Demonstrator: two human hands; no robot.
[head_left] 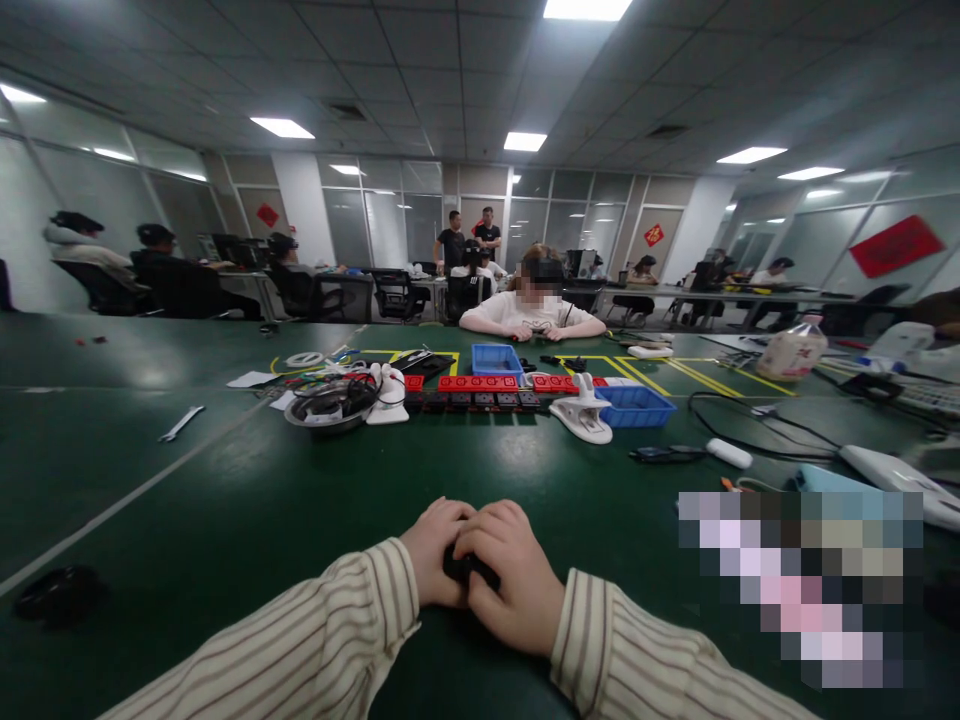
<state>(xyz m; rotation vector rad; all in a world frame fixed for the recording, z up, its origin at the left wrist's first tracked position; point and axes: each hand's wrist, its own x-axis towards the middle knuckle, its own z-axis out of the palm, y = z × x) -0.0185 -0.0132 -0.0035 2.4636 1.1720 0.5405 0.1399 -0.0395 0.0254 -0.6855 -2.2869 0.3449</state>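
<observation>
Both of my hands are close together over the near middle of the green table (337, 490). My left hand (439, 550) is closed around the left side of a small black object (471, 570). From the right, my right hand (517, 570) wraps over the same object, its fingers bent across the top. Most of the black object is covered by my fingers, so its kind cannot be made out. A dark rounded thing like a computer mouse (61, 595) lies on the table at the far left.
Ahead stand red and black socket strips (480, 392), blue bins (636, 405), a metal bowl (322, 420) of cables and a white clip stand (585, 412). A wrench (181, 424) lies left, cables and a bottle (793, 348) right. Across the table sits a person (532, 305).
</observation>
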